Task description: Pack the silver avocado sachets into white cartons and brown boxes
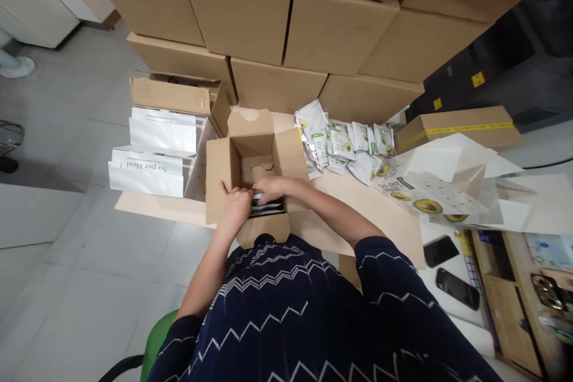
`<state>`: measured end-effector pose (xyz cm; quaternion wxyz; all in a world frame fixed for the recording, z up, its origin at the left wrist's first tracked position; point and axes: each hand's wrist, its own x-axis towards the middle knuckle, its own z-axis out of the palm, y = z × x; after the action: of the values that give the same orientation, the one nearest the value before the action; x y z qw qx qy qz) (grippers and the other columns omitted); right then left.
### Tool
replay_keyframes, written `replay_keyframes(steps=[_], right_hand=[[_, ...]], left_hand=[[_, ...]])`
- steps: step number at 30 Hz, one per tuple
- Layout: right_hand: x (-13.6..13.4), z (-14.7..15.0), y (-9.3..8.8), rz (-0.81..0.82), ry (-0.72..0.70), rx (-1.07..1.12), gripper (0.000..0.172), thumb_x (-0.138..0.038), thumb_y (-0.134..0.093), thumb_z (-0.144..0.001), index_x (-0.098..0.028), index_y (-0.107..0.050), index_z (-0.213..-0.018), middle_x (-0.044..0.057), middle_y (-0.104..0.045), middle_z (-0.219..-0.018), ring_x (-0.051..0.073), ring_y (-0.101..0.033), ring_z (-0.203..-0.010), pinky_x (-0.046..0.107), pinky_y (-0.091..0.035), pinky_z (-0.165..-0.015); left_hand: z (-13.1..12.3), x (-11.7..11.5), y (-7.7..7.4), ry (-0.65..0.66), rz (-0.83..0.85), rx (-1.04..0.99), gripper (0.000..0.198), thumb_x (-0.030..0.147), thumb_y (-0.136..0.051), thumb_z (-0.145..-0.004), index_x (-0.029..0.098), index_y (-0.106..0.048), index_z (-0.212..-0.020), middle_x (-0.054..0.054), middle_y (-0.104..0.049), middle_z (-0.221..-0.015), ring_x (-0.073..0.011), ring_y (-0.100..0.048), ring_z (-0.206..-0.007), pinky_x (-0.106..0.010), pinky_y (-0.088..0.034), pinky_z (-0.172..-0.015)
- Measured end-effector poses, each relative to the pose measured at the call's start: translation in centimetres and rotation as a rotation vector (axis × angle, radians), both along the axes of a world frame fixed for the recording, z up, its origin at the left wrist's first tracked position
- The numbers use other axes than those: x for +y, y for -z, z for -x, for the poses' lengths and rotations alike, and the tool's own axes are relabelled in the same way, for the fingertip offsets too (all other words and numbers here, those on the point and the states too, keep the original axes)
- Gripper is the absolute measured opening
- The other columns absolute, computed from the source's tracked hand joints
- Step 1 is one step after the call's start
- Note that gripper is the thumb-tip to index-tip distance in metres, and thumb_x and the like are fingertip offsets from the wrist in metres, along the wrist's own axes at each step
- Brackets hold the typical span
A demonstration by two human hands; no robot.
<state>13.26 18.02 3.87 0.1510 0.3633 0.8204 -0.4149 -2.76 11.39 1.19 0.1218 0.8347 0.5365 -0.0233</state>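
Observation:
In front of me an open cardboard box (259,146) stands with its flaps folded outward. Dark-edged packets (268,210) are lined up in its near end. My left hand (236,206) is closed over the box's left wall, its thumb raised by the flap and its fingertips reaching inside. From the right, my right hand (271,188) reaches into the box above the packets. Its fingers are bent down against them, and their tips are partly hidden. To the right of the box lies a pile of white sachets (342,142) with avocado pictures and green print.
Stacked cartons (244,12) form a wall behind the table (313,227). White printed boxes (154,173) stand at left. Unfolded white avocado-print packaging (430,191) lies at right, near two phones (457,288). A green chair (156,334) is below left.

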Motion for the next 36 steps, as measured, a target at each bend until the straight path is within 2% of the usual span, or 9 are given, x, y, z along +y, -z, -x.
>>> replay_keyframes(steps=[2,5,8,10,14,17,23,31,36], right_hand=[[0.0,-2.1,-2.3,0.049,0.191,0.292,0.034,-0.032,-0.069,-0.086,-0.013,-0.069,-0.114,0.011,-0.074,-0.109,0.019,-0.068,-0.094,0.026,-0.051,-0.078],[0.9,-6.6,-4.1,0.006,0.661,0.64,0.036,-0.043,-0.055,-0.096,-0.019,-0.064,-0.121,0.007,-0.074,-0.105,0.013,-0.069,-0.084,0.023,-0.053,-0.074],[2.5,-11.5,-2.5,-0.271,1.161,0.622,0.037,-0.046,-0.047,-0.099,-0.017,-0.062,-0.117,0.008,-0.073,-0.101,0.012,-0.067,-0.077,0.022,-0.051,-0.068],[3.1,-13.8,0.0,-0.388,1.298,0.377,0.031,-0.037,-0.048,-0.099,-0.015,-0.063,-0.113,0.009,-0.073,-0.099,0.015,-0.068,-0.081,0.023,-0.05,-0.07],[2.0,-14.4,4.8,-0.358,1.065,-0.167,0.037,-0.029,-0.059,-0.091,-0.01,-0.061,-0.123,0.016,-0.069,-0.112,0.02,-0.066,-0.096,0.026,-0.048,-0.078],[0.4,-12.7,6.2,-0.339,0.951,-0.336,0.046,-0.031,-0.06,-0.09,-0.009,-0.057,-0.13,0.021,-0.061,-0.12,0.021,-0.066,-0.096,0.027,-0.048,-0.076],[-0.6,-10.8,6.1,-0.468,0.867,-0.363,0.021,-0.024,-0.053,-0.094,-0.012,-0.063,-0.108,0.017,-0.062,-0.091,0.026,-0.063,-0.087,0.035,-0.049,-0.069],[-0.3,-13.2,6.9,-0.52,0.965,-0.421,0.041,-0.02,-0.032,-0.099,-0.006,-0.061,-0.124,0.023,-0.056,-0.121,0.026,-0.056,-0.109,0.035,-0.046,-0.088],[-0.4,-16.2,4.7,-0.752,1.105,-0.354,0.043,-0.03,-0.032,-0.1,-0.008,-0.063,-0.12,0.022,-0.055,-0.121,0.03,-0.051,-0.112,0.04,-0.044,-0.094]], left_hand=[[0.3,0.1,-0.1,0.013,0.022,0.007,0.034,0.009,-0.04,-0.087,0.018,-0.073,-0.09,-0.013,-0.074,-0.085,-0.0301,-0.066,-0.089,-0.081,-0.01,-0.109],[0.5,0.2,-0.4,0.046,0.058,0.021,0.033,0.009,-0.04,-0.087,0.018,-0.071,-0.083,-0.012,-0.074,-0.083,-0.0293,-0.066,-0.09,-0.083,-0.008,-0.108],[0.6,0.3,-0.5,0.072,0.075,0.024,0.033,0.009,-0.04,-0.087,0.017,-0.071,-0.083,-0.012,-0.074,-0.085,-0.0296,-0.065,-0.092,-0.084,-0.007,-0.107],[0.7,0.3,-0.5,0.077,0.085,0.017,0.033,0.009,-0.04,-0.086,0.018,-0.072,-0.084,-0.012,-0.074,-0.087,-0.03,-0.065,-0.093,-0.085,-0.006,-0.107],[0.8,0.4,-0.5,0.087,0.097,0.004,0.033,0.009,-0.04,-0.086,0.018,-0.071,-0.085,-0.012,-0.073,-0.087,-0.0303,-0.065,-0.094,-0.086,-0.007,-0.106],[0.9,0.4,-0.3,0.086,0.09,-0.006,0.032,0.009,-0.041,-0.086,0.018,-0.072,-0.085,-0.012,-0.073,-0.089,-0.0298,-0.065,-0.095,-0.085,-0.006,-0.106],[1.0,0.3,-0.1,0.088,0.061,-0.004,0.031,0.009,-0.041,-0.085,0.018,-0.07,-0.082,-0.012,-0.072,-0.087,-0.0291,-0.065,-0.092,-0.084,-0.009,-0.107],[1.1,0.3,-0.1,0.099,0.056,-0.019,0.03,0.008,-0.041,-0.084,0.018,-0.069,-0.08,-0.011,-0.072,-0.086,-0.0287,-0.065,-0.092,-0.084,-0.01,-0.106],[1.1,0.3,0.0,0.098,0.06,-0.017,0.03,0.009,-0.041,-0.085,0.019,-0.069,-0.08,-0.01,-0.072,-0.084,-0.0276,-0.065,-0.092,-0.084,-0.008,-0.108]])
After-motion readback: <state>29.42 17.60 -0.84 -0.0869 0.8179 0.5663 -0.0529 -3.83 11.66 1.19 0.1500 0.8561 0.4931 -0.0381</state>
